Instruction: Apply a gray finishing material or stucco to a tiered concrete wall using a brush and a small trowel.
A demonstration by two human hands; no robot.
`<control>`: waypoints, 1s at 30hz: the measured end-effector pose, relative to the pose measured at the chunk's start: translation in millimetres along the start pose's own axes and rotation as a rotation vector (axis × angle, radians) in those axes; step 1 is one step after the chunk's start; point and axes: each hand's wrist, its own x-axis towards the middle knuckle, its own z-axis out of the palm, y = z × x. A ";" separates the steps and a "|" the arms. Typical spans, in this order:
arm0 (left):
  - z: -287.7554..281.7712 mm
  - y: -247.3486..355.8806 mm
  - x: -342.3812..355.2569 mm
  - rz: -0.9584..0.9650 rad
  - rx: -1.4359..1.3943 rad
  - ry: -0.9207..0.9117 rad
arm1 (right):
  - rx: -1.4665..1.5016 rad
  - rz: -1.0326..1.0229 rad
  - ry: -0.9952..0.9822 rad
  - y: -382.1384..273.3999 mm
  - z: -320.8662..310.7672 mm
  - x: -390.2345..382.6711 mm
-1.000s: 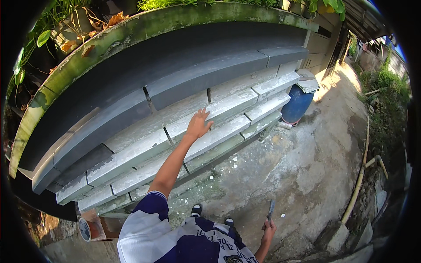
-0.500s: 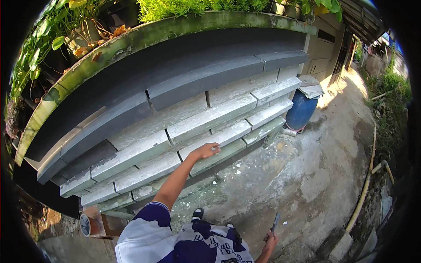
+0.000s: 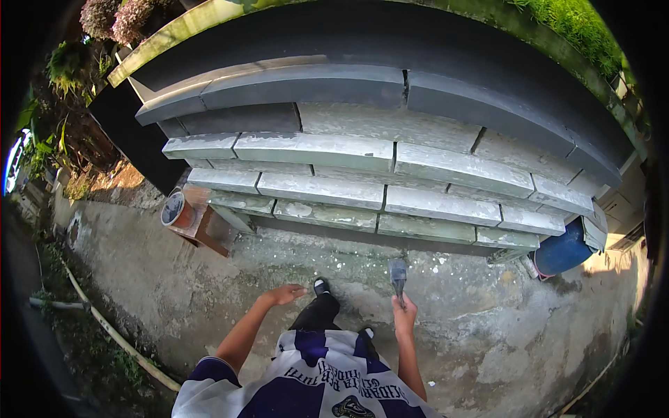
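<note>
My right hand grips the handle of a paintbrush with grey-stained bristles, held upright above the floor. My left hand hangs at the left of my body with fingers loosely apart and nothing in it. In front of me stands a stepped wall of staggered blocks: the top course is painted dark grey, the lower ones are chalky white and pale green. At its left, an orange bucket, dark inside, rests on a brown wooden stand.
Concrete floor spattered with white runs along the wall. A blue barrel with a board on it is at the right end. Plants top the mossy upper rim. A long pale pipe lies at the left edge beside weeds.
My view has swung left toward facing the wall, bringing the bucket higher into view. My left hand has dropped from the block ledges to beside my body. The brush remains in my right hand.
</note>
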 end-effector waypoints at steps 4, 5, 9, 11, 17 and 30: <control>3.6 -115.1 -57.1 -0.089 -0.317 0.396 | -0.064 -0.120 -0.140 -4.1 69.4 0.3; 11.5 -129.6 -65.2 -0.119 -0.476 0.607 | -0.059 -0.081 -0.162 -7.1 82.9 -4.9; 30.4 -151.2 -78.4 -0.132 -1.054 0.686 | 0.226 0.207 -0.145 -35.3 151.8 -41.6; 39.8 -160.0 -66.5 -0.143 -1.477 0.751 | 0.229 0.198 -0.124 -40.1 185.7 -47.3; 1.4 -168.2 -56.3 -0.025 -1.427 0.642 | -0.022 -0.347 0.095 -92.7 292.3 0.8; -44.8 -310.6 -25.2 0.022 -1.276 0.655 | -0.338 -0.709 0.389 -242.7 428.6 84.6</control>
